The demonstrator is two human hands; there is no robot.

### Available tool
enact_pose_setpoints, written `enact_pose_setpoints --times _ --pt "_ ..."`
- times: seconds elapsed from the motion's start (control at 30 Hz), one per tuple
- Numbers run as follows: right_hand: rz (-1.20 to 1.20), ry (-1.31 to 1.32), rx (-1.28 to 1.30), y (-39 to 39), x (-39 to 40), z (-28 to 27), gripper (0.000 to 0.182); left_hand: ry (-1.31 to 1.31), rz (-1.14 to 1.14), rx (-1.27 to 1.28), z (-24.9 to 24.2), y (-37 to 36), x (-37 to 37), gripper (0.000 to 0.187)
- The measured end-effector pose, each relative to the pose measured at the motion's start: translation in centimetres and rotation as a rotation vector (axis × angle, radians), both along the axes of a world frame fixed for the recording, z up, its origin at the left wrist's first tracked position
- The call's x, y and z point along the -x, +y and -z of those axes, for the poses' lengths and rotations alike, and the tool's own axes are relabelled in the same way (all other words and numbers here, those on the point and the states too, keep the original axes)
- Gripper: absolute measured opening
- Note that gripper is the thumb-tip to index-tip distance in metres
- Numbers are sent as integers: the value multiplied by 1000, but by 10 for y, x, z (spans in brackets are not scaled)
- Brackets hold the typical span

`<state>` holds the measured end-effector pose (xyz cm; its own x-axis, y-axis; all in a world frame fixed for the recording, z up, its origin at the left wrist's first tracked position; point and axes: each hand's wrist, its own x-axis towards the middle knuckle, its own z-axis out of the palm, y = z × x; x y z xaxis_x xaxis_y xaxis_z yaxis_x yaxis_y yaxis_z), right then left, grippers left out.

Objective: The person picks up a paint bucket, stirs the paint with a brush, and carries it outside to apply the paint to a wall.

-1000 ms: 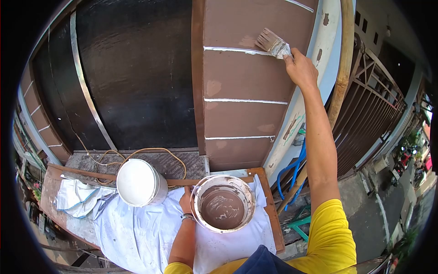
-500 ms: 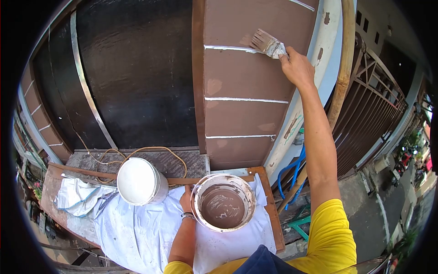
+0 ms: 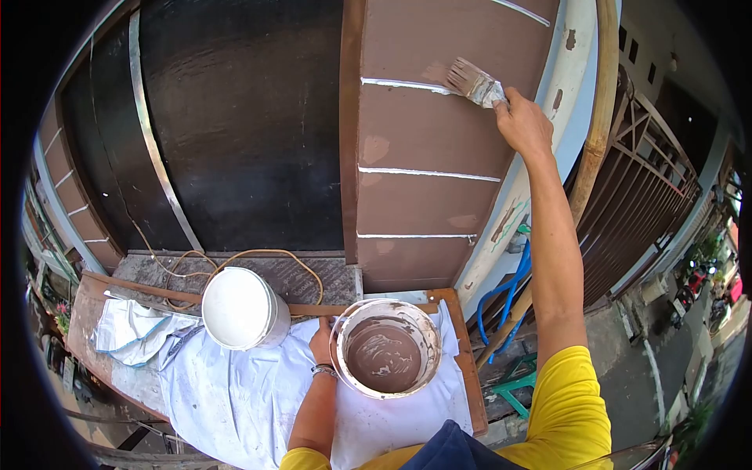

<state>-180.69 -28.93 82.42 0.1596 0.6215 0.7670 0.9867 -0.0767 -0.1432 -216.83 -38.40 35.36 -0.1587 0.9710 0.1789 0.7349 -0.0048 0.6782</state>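
My right hand [image 3: 526, 124] is closed on the handle of a paintbrush [image 3: 475, 81], whose bristles and ferrule are coated with brown and whitish paint. The bristles lie at the brown wall [image 3: 427, 129], by the right end of a white horizontal line [image 3: 407, 84]. Down on the cloth, my left hand [image 3: 321, 345] is against the left side of a paint bucket [image 3: 429, 333]. That bucket holds brown paint [image 3: 384, 356] with pale streaks, and its wire handle hangs to the left. The fingers of my left hand are largely hidden, so their grip cannot be made out.
A white-topped bucket [image 3: 237, 309] stands left on the white cloth [image 3: 227, 392], near a crumpled plastic sheet [image 3: 133, 329]. Behind lies a yellowish cable [image 3: 282, 252]. A bamboo pole [image 3: 597, 117] and blue hose [image 3: 501, 305] are to the right, beside a metal gate [image 3: 627, 204].
The brush and my right hand appear slightly farther right and lower, partly because the view has shifted. My left hand and both buckets stay in place.
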Motion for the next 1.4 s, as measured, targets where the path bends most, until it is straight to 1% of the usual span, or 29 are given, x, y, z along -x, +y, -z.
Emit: enact_pose_setpoints --times 0.13,0.27,0.37,0.5,0.6,0.7,0.8,0.93,1.03,1.13,1.23,1.33,1.4 --pt "-25 69 1 -5 11 -6 38 0 -11 16 -9 -3 -2 40" --pt "-154 0 -68 8 47 -10 38 -19 -10 13 -8 -3 -2 42" --pt "-192 -48 -30 19 72 -16 35 -13 -9 -17 -3 -2 -1 40" --pt "-130 -91 -9 27 74 -21 35 -41 -2 -65 -3 -3 -2 38" --pt "-144 -33 -29 19 66 -23 37 -50 0 -26 -9 -4 -3 38" --pt "-183 -55 -54 25 80 -21 39 -32 -15 -49 1 -1 -2 39" --pt "-130 -104 23 30 93 -23 39 -57 -3 -21 -5 -3 -1 39" --pt "-132 -43 -3 21 78 -30 39 -54 -5 7 -11 -4 -4 40" --pt "-187 -53 -68 25 91 -29 39 -52 -9 -4 -9 -5 -3 40" --pt "-144 -104 6 31 111 -31 40 -80 -5 -24 -6 -4 -2 41" --pt "-99 -100 40 29 99 -34 39 -75 -10 5 -10 -4 -3 42" --pt "-125 -32 2 21 86 -35 38 -62 -10 -8 -7 -2 -4 42" --pt "-126 -23 21 24 92 -37 41 -42 -7 -15 -4 -2 -3 42"
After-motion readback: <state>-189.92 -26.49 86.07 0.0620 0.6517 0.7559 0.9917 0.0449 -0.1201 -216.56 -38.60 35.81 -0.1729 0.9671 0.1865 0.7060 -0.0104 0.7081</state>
